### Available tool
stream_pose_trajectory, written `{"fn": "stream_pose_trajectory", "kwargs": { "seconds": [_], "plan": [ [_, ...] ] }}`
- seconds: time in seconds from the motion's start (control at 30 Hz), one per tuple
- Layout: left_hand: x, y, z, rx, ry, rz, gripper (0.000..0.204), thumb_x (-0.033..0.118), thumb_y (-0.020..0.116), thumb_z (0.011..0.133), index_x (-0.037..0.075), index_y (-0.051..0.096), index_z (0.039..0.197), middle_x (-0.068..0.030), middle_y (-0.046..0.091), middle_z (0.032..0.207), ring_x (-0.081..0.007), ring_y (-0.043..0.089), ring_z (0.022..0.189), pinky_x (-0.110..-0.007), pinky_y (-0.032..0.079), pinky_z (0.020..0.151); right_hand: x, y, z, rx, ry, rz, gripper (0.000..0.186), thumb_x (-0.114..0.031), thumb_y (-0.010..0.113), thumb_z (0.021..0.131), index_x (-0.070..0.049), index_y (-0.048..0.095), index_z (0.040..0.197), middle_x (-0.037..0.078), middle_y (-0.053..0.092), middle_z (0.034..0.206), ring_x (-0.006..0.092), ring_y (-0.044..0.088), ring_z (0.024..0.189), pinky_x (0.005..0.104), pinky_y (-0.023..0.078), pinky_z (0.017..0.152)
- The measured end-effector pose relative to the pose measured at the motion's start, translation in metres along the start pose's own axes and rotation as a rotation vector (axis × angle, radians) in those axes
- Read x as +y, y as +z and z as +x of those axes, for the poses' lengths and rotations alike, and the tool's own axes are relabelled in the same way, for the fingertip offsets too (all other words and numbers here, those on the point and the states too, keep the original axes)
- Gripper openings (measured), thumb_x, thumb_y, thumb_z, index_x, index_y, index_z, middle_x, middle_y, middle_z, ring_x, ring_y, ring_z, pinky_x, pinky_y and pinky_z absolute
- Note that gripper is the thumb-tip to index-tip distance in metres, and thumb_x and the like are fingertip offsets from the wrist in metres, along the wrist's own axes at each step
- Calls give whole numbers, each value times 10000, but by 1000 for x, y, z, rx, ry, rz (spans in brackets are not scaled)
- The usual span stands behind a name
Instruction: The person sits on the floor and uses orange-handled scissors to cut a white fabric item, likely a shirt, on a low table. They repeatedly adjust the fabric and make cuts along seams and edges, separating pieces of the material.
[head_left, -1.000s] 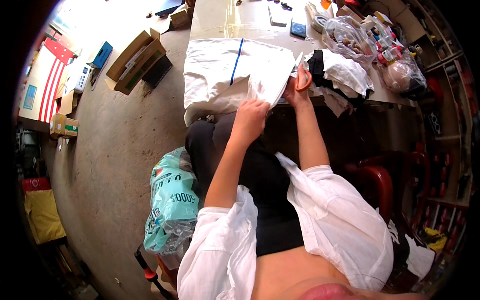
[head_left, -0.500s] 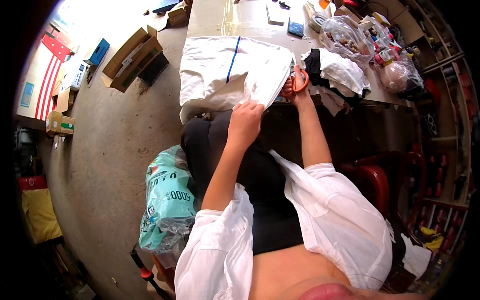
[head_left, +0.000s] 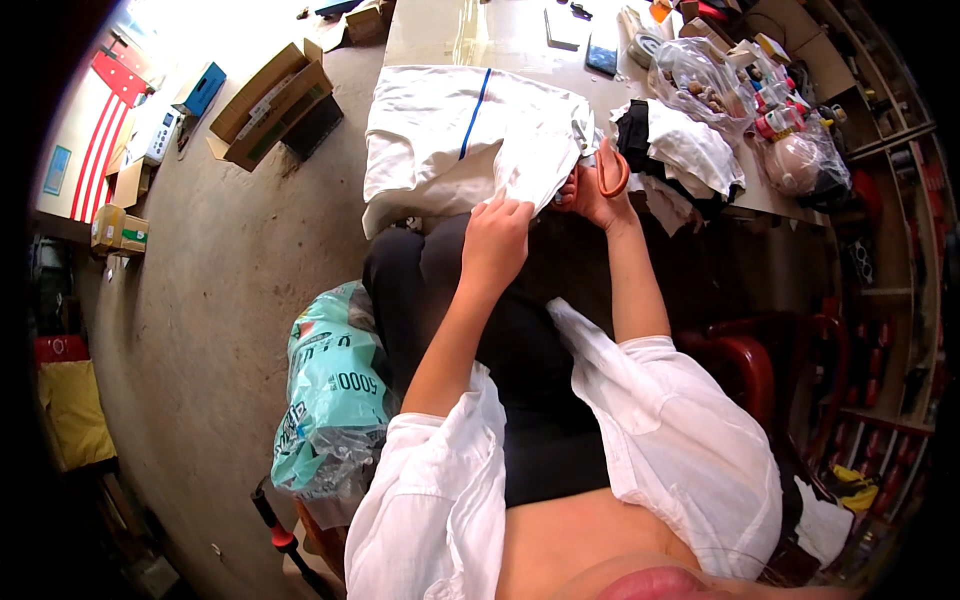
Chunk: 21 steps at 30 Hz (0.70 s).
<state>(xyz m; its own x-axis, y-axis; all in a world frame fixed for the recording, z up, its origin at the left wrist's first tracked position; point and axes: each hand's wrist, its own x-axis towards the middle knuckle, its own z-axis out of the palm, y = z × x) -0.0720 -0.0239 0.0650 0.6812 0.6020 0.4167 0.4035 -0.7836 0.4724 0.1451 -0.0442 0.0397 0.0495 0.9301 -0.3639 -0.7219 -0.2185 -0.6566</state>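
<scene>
A white garment (head_left: 430,130) with a blue stripe lies over the near edge of the table, part of it hanging down toward my lap. My left hand (head_left: 497,238) pinches the garment's near edge between closed fingers. At the garment's right side my right hand (head_left: 603,198) is closed round a pair of scissors (head_left: 617,172) with orange handles. Their blades are mostly hidden by the hand and cloth, so I cannot tell whether they touch the fabric.
A pile of black and white cloth (head_left: 690,150) lies right of my right hand. Behind it are a clear plastic bag (head_left: 700,80) and bottles. A phone (head_left: 602,54) rests farther back on the table (head_left: 440,35). Left are cardboard boxes (head_left: 270,105); a teal plastic sack (head_left: 335,380) stands beside my leg.
My right hand has turned and shifted slightly nearer to me with the scissors. My left hand keeps its pinch on the garment. The whole view has moved a little.
</scene>
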Motion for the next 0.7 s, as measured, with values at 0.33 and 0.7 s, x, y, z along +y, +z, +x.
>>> {"fn": "stream_pose_trajectory", "kwargs": {
  "seconds": [0.33, 0.7],
  "plan": [
    [-1, -4, -6, -10, 37, -27, 135, 23, 556, 720, 57, 564, 850, -85, 585, 805, -276, 558, 812, -380, 413, 726, -10, 19, 15, 208, -147, 7, 957, -822, 271, 749, -3, 522, 1175, 68, 621, 857, 179, 550, 658, 296, 477, 632],
    [0, 0, -3, -2, 43, -51, 77, 23, 554, 716, 46, 534, 787, -110, 583, 762, -290, 557, 796, -389, 416, 712, -25, -71, 60, -200, -50, 37, 952, -825, 298, 744, 9, 546, 1133, 89, 625, 860, 158, 575, 667, 240, 484, 580]
  ]
}}
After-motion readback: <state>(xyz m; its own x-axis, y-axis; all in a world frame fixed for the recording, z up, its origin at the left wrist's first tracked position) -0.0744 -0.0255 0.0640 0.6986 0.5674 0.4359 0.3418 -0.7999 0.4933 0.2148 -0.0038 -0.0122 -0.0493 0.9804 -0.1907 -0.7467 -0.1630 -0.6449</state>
